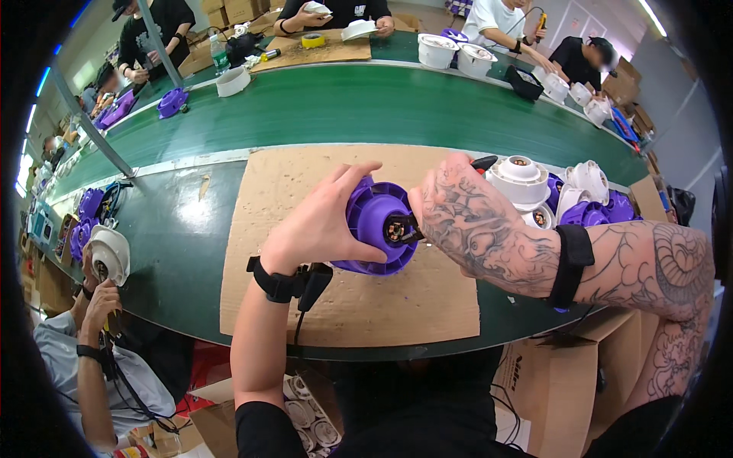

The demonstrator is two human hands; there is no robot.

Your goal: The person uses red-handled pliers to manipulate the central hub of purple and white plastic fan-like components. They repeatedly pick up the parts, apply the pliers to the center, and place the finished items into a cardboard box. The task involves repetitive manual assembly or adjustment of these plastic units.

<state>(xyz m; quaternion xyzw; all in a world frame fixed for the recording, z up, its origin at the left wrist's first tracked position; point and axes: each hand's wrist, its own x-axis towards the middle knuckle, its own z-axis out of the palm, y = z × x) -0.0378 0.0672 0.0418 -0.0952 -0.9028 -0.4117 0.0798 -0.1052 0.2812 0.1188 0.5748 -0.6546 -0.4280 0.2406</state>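
— Where is the purple plastic housing?
— Above the cardboard sheet, gripped by the left hand.
— And the right hand?
— Closed on a black-handled tool, pressed against the housing's centre.

The brown cardboard mat has bare room in front of and left of the purple part. Right of the part, a pile of white and purple parts blocks the way.
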